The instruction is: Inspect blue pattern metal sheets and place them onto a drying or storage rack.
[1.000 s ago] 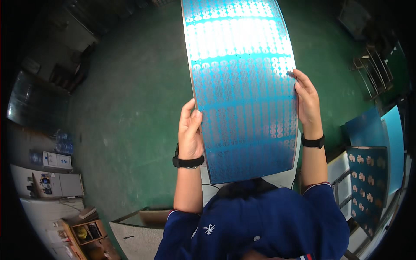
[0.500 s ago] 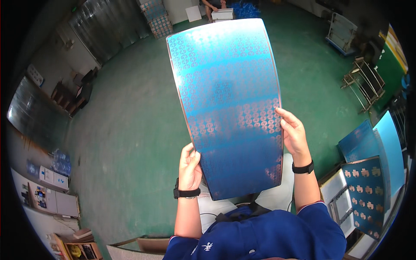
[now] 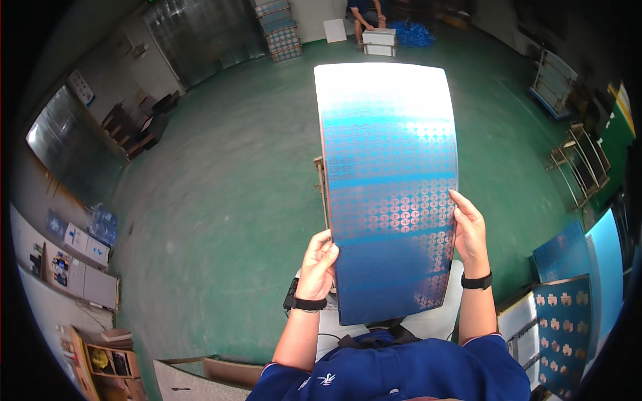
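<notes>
A long, thin, glossy blue sheet [image 3: 388,180] with rows of small copper-coloured round patterns stretches away from my lap. White glare covers its far end, and the sheet bows slightly. My left hand [image 3: 317,266] grips its left edge near the lower part, thumb on top. My right hand [image 3: 471,230] pinches the right edge a little farther up, thumb and forefinger at the rim. The fingers under the sheet are hidden. Part of a wooden frame [image 3: 321,184] shows behind the sheet's left edge.
Patterned blue panels [image 3: 563,327] lean at my lower right beside a white frame. Beyond, a metal rack [image 3: 580,164] and a trolley [image 3: 554,83] stand on the green floor. Far ahead a person [image 3: 366,17] sits by a white box [image 3: 380,41]. A board-topped table [image 3: 194,377] is at lower left.
The view has shifted leftward and up, so the room appears farther right and lower. The sheet's far end sits lower in view and shows more white glare. Both hands keep their hold.
</notes>
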Tool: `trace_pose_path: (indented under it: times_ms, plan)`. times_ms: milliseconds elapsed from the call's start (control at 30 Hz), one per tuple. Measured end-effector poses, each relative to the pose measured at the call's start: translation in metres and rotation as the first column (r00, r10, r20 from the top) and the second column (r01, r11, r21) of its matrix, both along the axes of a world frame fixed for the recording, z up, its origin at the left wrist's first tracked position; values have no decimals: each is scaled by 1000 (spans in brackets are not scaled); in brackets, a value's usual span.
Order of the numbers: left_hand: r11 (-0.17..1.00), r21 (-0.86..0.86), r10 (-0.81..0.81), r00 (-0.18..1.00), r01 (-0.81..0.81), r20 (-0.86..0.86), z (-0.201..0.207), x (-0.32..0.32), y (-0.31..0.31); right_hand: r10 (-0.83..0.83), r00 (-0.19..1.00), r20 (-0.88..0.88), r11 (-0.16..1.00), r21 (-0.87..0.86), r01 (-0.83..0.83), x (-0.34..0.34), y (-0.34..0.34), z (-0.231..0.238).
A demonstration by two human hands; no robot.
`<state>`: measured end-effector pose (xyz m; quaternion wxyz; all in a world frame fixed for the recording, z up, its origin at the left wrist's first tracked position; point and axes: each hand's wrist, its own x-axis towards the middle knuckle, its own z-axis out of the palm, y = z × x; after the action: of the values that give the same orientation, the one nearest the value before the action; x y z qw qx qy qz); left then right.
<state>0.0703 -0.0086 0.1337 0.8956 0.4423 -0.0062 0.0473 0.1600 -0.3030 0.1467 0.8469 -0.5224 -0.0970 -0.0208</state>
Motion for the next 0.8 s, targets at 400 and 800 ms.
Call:
trace_pose_path:
  times_ms: [400, 800]
  plan:
    - [997, 76, -2, 1000, 2, -8, 1, 13, 4, 99, 985, -144, 985, 156, -76, 4, 8, -8]
    - [935, -351, 30, 997, -52, -66, -28, -9, 15, 64, 987, -145, 867, 498, 17, 6, 21, -32]
